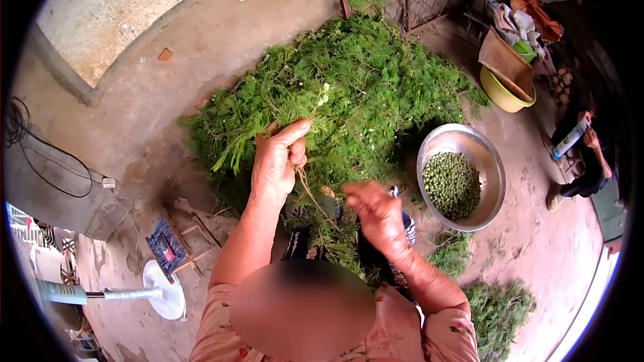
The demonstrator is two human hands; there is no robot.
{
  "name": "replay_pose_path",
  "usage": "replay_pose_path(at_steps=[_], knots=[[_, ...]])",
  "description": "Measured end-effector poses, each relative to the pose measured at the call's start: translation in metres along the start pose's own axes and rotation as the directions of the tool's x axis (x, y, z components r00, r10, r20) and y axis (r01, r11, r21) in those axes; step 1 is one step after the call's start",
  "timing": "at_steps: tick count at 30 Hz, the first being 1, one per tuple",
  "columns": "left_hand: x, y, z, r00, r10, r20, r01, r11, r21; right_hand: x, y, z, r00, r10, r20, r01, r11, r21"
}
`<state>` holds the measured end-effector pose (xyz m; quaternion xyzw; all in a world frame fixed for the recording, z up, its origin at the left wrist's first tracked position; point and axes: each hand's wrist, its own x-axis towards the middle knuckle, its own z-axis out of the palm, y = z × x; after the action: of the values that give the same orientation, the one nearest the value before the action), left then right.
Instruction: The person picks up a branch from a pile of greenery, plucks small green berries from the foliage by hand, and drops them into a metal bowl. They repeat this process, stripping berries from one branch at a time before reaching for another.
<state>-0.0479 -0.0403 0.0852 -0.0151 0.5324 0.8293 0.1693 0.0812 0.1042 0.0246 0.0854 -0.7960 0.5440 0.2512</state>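
Observation:
My left hand (pixel 276 161) is closed around the thin stem of a feathery green branch (pixel 310 191). The branch's leafy top spreads above my fist, and its lower stem hangs down toward my lap. To the right of that stem is my right hand (pixel 381 218), its fingers curled and slightly blurred. I cannot make out whether anything is pinched in them. A large heap of cut feathery greenery (pixel 362 80) lies on the ground in front of me. A metal bowl (pixel 495 177) stands on the right, partly filled with small round green berries (pixel 451 184).
Loose greenery (pixel 500 315) lies at the lower right. A yellow basin (pixel 503 94) with a woven basket (pixel 508 64) stands at the back right. Another person (pixel 587 151) sits at the far right. On the left are a small stool (pixel 171 248) and a fan (pixel 163 289).

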Motion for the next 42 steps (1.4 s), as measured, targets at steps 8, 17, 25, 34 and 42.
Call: replay_pose_path(at_steps=[8,17,25,34,42], knots=[[-0.021,-0.001,0.01,0.997,0.042,-0.063,-0.041,0.999,0.023,0.078,-0.024,-0.013,0.959,0.092,-0.266,-0.022,0.967,0.255],[-0.039,0.002,0.014,1.0,-0.011,-0.008,0.011,1.0,0.014,0.092,-0.016,0.0,0.992,0.072,-0.106,-0.016,0.891,0.455],[-0.049,-0.008,0.018,0.992,0.03,-0.123,-0.024,0.999,0.047,0.082,-0.018,0.006,0.967,-0.033,-0.253,0.077,0.983,0.166],[-0.052,-0.022,0.017,0.998,0.059,0.008,-0.059,0.998,0.015,0.077,-0.008,0.001,0.802,0.352,-0.482,-0.145,0.898,0.415],[-0.06,-0.02,0.027,0.985,0.095,-0.144,-0.089,0.995,0.052,0.075,0.015,-0.025,0.836,0.546,0.056,-0.147,0.124,0.981]])
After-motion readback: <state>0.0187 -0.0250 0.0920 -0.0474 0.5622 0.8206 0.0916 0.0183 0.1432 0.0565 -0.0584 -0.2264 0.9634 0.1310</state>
